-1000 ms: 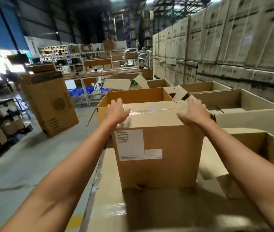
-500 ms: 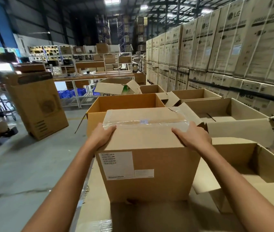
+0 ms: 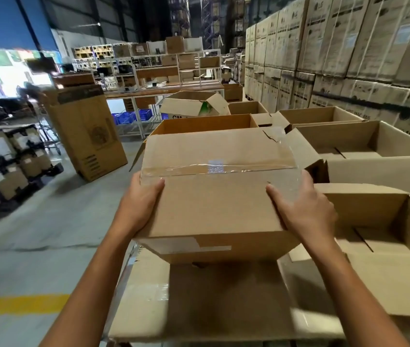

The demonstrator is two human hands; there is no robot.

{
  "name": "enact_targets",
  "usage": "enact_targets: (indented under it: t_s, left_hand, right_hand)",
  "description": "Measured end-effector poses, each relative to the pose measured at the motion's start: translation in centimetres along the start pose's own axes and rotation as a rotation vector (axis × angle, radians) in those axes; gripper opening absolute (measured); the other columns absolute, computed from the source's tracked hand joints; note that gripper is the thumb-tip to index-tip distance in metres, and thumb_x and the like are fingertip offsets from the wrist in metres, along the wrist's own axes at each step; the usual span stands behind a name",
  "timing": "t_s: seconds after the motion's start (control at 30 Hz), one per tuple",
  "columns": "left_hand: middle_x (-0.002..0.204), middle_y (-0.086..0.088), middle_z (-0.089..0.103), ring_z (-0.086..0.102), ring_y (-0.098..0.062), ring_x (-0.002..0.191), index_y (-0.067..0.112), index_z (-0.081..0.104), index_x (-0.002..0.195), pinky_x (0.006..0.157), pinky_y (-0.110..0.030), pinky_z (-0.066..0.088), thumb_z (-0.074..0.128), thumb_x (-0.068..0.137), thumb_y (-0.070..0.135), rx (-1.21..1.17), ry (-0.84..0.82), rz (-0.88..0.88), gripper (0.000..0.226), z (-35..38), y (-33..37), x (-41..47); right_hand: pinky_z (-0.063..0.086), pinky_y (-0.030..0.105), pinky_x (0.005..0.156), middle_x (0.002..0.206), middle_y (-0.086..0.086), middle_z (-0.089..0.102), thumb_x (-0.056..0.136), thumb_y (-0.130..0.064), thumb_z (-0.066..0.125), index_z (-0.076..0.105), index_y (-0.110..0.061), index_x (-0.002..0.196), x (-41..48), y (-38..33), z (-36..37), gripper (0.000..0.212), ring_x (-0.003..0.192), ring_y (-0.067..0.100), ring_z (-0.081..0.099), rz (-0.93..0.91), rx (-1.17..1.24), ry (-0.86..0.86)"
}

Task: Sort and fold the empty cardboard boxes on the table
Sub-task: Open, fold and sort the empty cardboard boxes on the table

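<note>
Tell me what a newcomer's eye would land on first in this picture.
Dead centre, a taped cardboard box is gripped at its sides by the left hand and right hand, above flattened cardboard. Open boxes crowd the space behind it and to the right, and a wall of stacked cartons rises along the right side.

Left grip [image 3: 140,204], right grip [image 3: 304,209] hold seemingly tilted box [image 3: 214,206].

Brown box [image 3: 214,204], taped shut across top, tilted toward the viewer over flat cardboard [image 3: 224,296]; open boxes [image 3: 379,169], empty, upright behind and to its right.
</note>
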State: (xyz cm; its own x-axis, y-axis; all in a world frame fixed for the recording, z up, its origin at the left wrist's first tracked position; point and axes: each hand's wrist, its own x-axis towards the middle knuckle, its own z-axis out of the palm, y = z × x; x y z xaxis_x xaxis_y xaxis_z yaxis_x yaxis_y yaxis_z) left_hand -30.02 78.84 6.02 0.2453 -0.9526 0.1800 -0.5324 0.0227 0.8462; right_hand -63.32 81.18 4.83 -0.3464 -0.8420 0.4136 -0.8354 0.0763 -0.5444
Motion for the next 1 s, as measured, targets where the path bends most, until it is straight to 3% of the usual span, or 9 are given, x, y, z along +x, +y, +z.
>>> enact_targets:
  t_s: [0.17, 0.3, 0.43, 0.57, 0.67, 0.77, 0.83, 0.9, 1.0]
  left_hand:
    - [0.118, 0.004, 0.060, 0.060, -0.019, 0.102, 0.033, 0.039, 0.139, 0.084, -0.040, 0.047, 0.052, 0.093, 0.061, -0.041, 0.068, 0.083, 0.055, -0.3, -1.3, -5.8]
    - [0.121, 0.004, 0.064, 0.063, -0.016, 0.106, 0.028, 0.047, 0.134, 0.089, -0.039, 0.051, 0.054, 0.082, 0.069, -0.172, 0.065, 0.084, 0.067, -0.9, -4.6, -9.8]
    - [0.133, 0.000, 0.061, 0.059, -0.016, 0.117, 0.026, 0.051, 0.137, 0.104, -0.043, 0.047, 0.052, 0.091, 0.063, -0.392, 0.044, -0.059, 0.059, -1.0, -9.1, -13.9]
    - [0.136, 0.004, 0.061, 0.059, -0.013, 0.120, 0.026, 0.055, 0.140, 0.106, -0.039, 0.045, 0.034, 0.090, 0.074, -0.720, -0.010, -0.381, 0.072, -1.2, -12.5, -18.2]
    - [0.126, 0.006, 0.062, 0.059, -0.015, 0.113, 0.030, 0.054, 0.135, 0.096, -0.037, 0.046, 0.023, 0.098, 0.066, -0.717, -0.036, -0.418, 0.060, -1.6, -13.0, -20.5]
    - [0.122, 0.006, 0.063, 0.057, -0.016, 0.111, 0.035, 0.054, 0.128, 0.096, -0.039, 0.044, 0.025, 0.099, 0.066, -0.697, -0.023, -0.452, 0.052, -2.7, -12.9, -20.9]
    - [0.131, 0.004, 0.063, 0.057, -0.016, 0.120, 0.032, 0.059, 0.129, 0.105, -0.041, 0.042, 0.030, 0.092, 0.073, -0.688, -0.018, -0.406, 0.062, -3.8, -12.8, -20.1]
    - [0.127, 0.001, 0.068, 0.061, -0.017, 0.119, 0.028, 0.064, 0.128, 0.104, -0.043, 0.044, 0.033, 0.084, 0.078, -0.682, -0.025, -0.350, 0.073, -5.0, -12.3, -18.7]
    - [0.111, 0.003, 0.072, 0.065, -0.012, 0.105, 0.029, 0.065, 0.117, 0.085, -0.035, 0.049, 0.032, 0.097, 0.062, -0.593, -0.042, -0.233, 0.051, -6.9, -10.1, -16.6]
  right_hand:
    - [0.052, 0.036, 0.070, 0.124, 0.013, 0.064, 0.083, -0.074, 0.050, 0.028, -0.019, 0.152, -6.4, 1.2, -0.9, 0.091, 0.101, 0.035, 0.066, 0.001, 0.097, 0.078]
    - [0.053, 0.041, 0.083, 0.135, 0.010, 0.058, 0.085, -0.065, 0.061, 0.025, -0.021, 0.151, -12.1, 1.6, -0.2, 0.087, 0.111, 0.034, 0.063, 0.060, 0.262, 0.035]
    - [0.048, 0.043, 0.096, 0.134, 0.013, 0.057, 0.085, -0.048, 0.073, 0.030, -0.012, 0.147, -17.8, 1.8, 0.6, 0.084, 0.119, 0.035, 0.058, 0.199, 0.314, -0.130]
    - [0.050, 0.038, 0.089, 0.120, 0.015, 0.066, 0.080, -0.030, 0.080, 0.043, -0.007, 0.139, -22.2, 3.3, 1.8, 0.072, 0.111, 0.037, 0.062, 0.386, 0.240, -0.329]
    - [0.049, 0.029, 0.081, 0.122, 0.007, 0.067, 0.080, -0.024, 0.082, 0.035, -0.021, 0.149, -24.9, 4.0, 2.4, 0.084, 0.106, 0.030, 0.063, 0.395, 0.394, -0.354]
    - [0.046, 0.021, 0.072, 0.119, 0.002, 0.067, 0.084, -0.016, 0.078, 0.041, -0.021, 0.145, -25.1, 3.8, 2.1, 0.072, 0.093, 0.020, 0.059, 0.403, 0.442, -0.400]
    - [0.047, 0.024, 0.086, 0.126, 0.006, 0.066, 0.084, -0.009, 0.074, 0.044, -0.017, 0.145, -24.2, 3.2, 1.5, 0.068, 0.103, 0.023, 0.061, 0.381, 0.444, -0.389]
    - [0.045, 0.030, 0.094, 0.126, 0.008, 0.064, 0.088, -0.005, 0.067, 0.048, -0.014, 0.142, -23.1, 2.2, 0.1, 0.058, 0.112, 0.025, 0.060, 0.326, 0.468, -0.347]
    - [0.050, 0.035, 0.093, 0.125, 0.003, 0.061, 0.095, -0.008, 0.059, 0.051, -0.014, 0.139, -21.0, 0.6, -2.5, 0.046, 0.117, 0.022, 0.058, 0.226, 0.616, -0.264]
